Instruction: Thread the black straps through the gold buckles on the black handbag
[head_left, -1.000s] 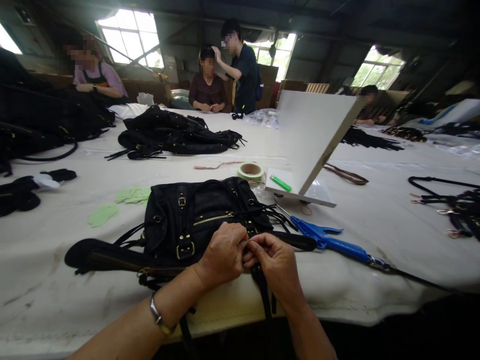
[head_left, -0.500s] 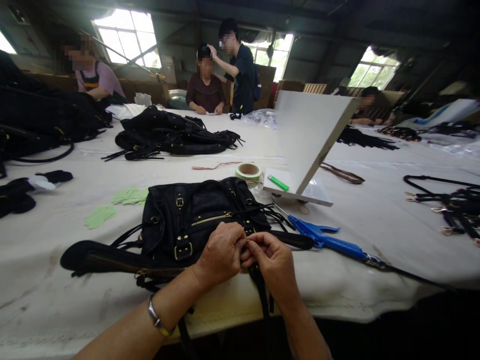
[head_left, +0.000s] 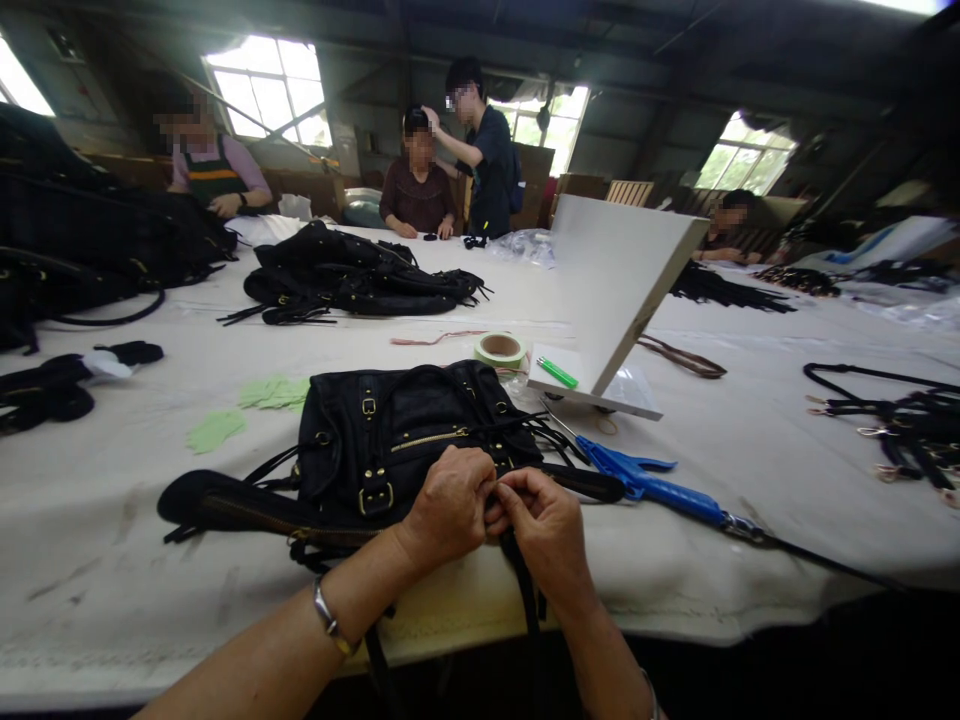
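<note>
No writing can be read in the head view; a black bag (head_left: 409,440) with brass buckles is laid near the table's (head_left: 750,470) front edge, and a strap (head_left: 517,560) at its near side is pinched by the left hand (head_left: 448,505) and right hand (head_left: 546,528), both closed together on it. Blue pliers (head_left: 649,484) are seen just right of the bag, a tape roll (head_left: 500,349) and a propped white board (head_left: 622,285) behind it, and more bags (head_left: 352,277) farther back. The table is covered in pale cloth, with other people seated along its far side under windows.
</note>
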